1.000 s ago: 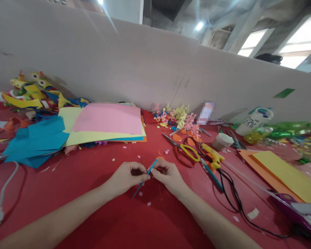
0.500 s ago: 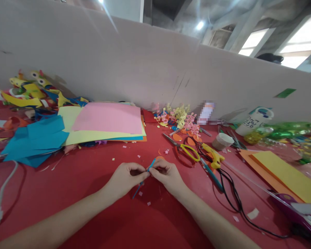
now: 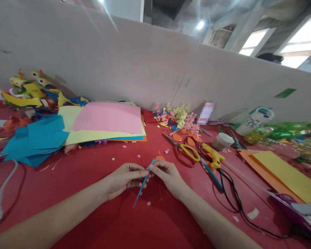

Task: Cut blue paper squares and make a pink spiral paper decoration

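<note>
Both my hands meet over the red tabletop (image 3: pixel 98 207) near the front. My left hand (image 3: pixel 123 180) pinches a thin blue stick (image 3: pixel 140 192) near its middle; the stick slants from upper right to lower left. My right hand (image 3: pixel 166 174) pinches the stick's upper part between thumb and fingertips. A small orange paper piece (image 3: pixel 160 158) lies just beyond my right hand. Whether anything is wound on the stick I cannot make out.
Stacked coloured sheets with pink on top (image 3: pixel 109 119) lie behind. Blue paper scraps (image 3: pixel 37 136) and a white cable (image 3: pixel 2 193) sit left. Yellow-handled scissors (image 3: pixel 186 150), a yellow glue gun (image 3: pixel 214 155) with black cord, a paper cup (image 3: pixel 223 141), curled paper shapes (image 3: pixel 178 117) and yellow-orange sheets (image 3: pixel 285 173) lie right.
My left hand's fingers have stretched out along the stick and it has slid slightly lower. My right hand stays on the upper part. Nothing else on the table has moved.
</note>
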Demonstrator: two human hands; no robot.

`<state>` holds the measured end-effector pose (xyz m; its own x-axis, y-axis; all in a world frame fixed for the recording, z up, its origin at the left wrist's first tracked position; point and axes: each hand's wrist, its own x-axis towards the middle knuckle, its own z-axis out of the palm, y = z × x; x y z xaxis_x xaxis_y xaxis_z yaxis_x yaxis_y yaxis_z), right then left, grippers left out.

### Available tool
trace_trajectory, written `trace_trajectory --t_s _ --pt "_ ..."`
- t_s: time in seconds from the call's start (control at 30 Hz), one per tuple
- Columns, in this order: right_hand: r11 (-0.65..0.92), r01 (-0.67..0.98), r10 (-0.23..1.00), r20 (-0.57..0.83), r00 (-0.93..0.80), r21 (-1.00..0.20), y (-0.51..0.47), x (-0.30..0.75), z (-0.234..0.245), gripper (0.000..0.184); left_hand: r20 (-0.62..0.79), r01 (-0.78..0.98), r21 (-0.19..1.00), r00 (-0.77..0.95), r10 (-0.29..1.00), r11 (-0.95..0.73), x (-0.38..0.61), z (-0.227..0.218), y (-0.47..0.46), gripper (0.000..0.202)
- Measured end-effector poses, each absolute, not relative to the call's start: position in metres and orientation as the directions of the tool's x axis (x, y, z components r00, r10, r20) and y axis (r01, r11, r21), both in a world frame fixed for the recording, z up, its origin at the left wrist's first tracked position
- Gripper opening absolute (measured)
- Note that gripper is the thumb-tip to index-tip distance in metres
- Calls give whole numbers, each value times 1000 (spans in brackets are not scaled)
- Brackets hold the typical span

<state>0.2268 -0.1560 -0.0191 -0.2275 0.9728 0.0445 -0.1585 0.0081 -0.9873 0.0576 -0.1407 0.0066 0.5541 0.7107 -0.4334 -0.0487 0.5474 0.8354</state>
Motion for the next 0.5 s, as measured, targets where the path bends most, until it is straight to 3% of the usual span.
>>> trace_trajectory --t_s 0.27,0.5 --pt "-8 -160 975 28 -219 -987 -155 228 -18 27 -459 -101 783 571 680 614 55 3 -136 17" --pt "-57 -224 973 -4 -231 -973 -156 227 -21 24 -441 -68 813 575 689 578 56 3 -137 18"
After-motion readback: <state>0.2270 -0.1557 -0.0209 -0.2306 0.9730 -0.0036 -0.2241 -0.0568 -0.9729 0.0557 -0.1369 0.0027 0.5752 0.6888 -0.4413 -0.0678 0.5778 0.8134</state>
